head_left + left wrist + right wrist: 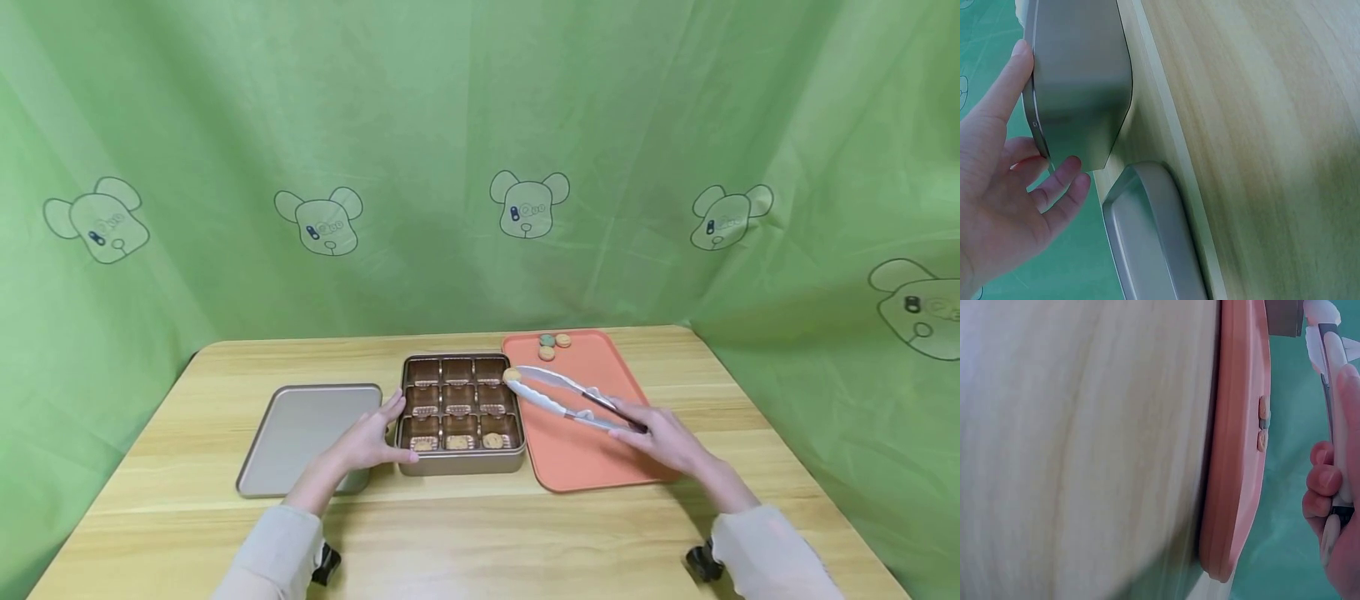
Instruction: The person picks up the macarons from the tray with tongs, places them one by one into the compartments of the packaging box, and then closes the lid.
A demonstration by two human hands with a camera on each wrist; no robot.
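My right hand grips a pair of tongs, whose white tips pinch a round cookie at the right rim of a square tin. The tin has a brown divider insert with several compartments; the three in the front row each hold a cookie. My left hand rests on the tin's left side, thumb at the front rim and fingers spread along the edge. In the left wrist view, the thumb touches the tin's rim. The right wrist view shows fingers curled round the tongs' handle.
A coral tray lies right of the tin, with two tan cookies and a green one near its far end. Left of the tin lies the flat metal lid. A green curtain hangs behind the wooden table.
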